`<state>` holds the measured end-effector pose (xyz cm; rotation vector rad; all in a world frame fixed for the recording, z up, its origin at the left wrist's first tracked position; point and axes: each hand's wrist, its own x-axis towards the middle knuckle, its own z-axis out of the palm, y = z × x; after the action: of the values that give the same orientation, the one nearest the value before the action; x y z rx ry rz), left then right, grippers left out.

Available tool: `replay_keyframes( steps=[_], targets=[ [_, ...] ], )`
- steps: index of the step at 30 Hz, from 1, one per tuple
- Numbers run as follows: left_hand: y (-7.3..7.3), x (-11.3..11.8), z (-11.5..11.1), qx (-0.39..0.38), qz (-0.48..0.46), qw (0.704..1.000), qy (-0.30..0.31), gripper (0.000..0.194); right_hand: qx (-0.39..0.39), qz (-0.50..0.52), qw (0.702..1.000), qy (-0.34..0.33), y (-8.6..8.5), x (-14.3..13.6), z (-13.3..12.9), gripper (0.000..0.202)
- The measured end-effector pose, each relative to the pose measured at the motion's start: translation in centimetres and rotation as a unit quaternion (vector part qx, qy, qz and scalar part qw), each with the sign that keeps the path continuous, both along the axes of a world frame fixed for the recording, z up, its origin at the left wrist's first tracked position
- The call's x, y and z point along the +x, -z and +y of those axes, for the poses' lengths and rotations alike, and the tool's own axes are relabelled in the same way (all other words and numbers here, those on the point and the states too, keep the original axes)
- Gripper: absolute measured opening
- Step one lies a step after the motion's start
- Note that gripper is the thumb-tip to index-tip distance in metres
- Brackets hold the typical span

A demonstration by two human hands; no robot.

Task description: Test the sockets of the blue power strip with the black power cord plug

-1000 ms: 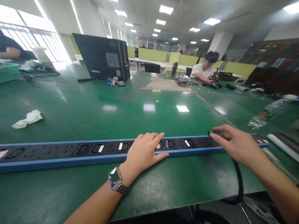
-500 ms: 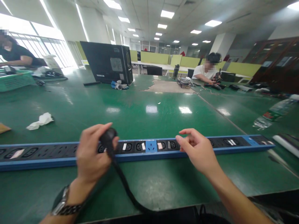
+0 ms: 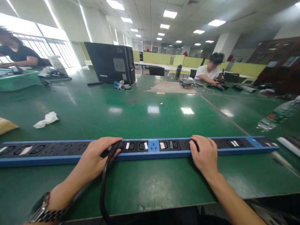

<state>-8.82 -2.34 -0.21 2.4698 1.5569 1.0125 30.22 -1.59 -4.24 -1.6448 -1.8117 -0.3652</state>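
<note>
a long blue-and-black power strip (image 3: 168,153) is laid near the front of the surface (image 3: 164,181), its long axis running left to right, roughly along the near edge. its socket face is turned upward, and its near blue side is shown toward the wearer. its right end is seen whole, just short of the frame's edge, while its left end is cut off by the picture. a blue socket (image 3: 153,146) is set about midway along the visible length, between black ones, some marked with white labels. a black plug (image 3: 114,149) is held by the left hand (image 3: 97,156), whose thumb and fingers are mostly closed about it, over the strip's face; whether it is seated cannot be told. its cable (image 3: 103,187) is bent toward the wearer and down to the near edge. the right hand (image 3: 205,154) is curled and rested on the strip, right of the blue socket, fingertips at the far rim; whether anything is gripped cannot be told. beyond, a crumpled tissue (image 3: 47,119) is seen at left, a plastic bottle (image 3: 277,115) at right.
</note>
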Motion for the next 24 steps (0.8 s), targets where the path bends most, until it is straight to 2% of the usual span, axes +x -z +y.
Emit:
replay_keyframes(
  steps=[3,7,9,13,16,20,22,24],
  targets=[
    [0.3,-0.2,-0.3,0.009,-0.005,1.0,0.008,0.03,0.002,0.001,1.0,0.002,0.1,0.0,0.0,0.027],
    [0.1,0.5,-1.1,0.017,-0.112,0.992,-0.058,0.036,-0.001,0.005,1.0,0.003,0.1,-0.1,0.0,0.028],
    [-0.4,2.2,-1.2,0.021,-0.145,0.987,-0.071,0.039,-0.001,0.009,1.0,0.008,0.0,-0.3,0.0,0.027],
    [-1.3,7.7,-0.1,-0.027,-0.128,0.991,0.021,0.028,0.002,0.006,1.0,0.016,0.0,-0.5,-0.1,0.027],
    [-1.2,10.6,0.9,-0.068,-0.109,0.99,0.051,0.023,0.011,0.005,1.0,0.01,0.3,-0.4,0.1,0.025],
    [-0.7,11.2,1.3,-0.097,-0.126,0.986,0.046,0.021,0.035,0.016,0.999,0.017,0.5,-0.3,0.4,0.023],
    [-0.4,10.9,1.1,-0.104,-0.123,0.986,0.05,0.021,0.043,0.029,0.998,0.033,-0.2,-1.3,0.1,0.023],
    [0.0,10.8,1.0,-0.095,-0.109,0.988,0.053,0.023,0.024,0.062,0.998,0.018,-1.6,-3.4,-0.6,0.026]
  ],
)
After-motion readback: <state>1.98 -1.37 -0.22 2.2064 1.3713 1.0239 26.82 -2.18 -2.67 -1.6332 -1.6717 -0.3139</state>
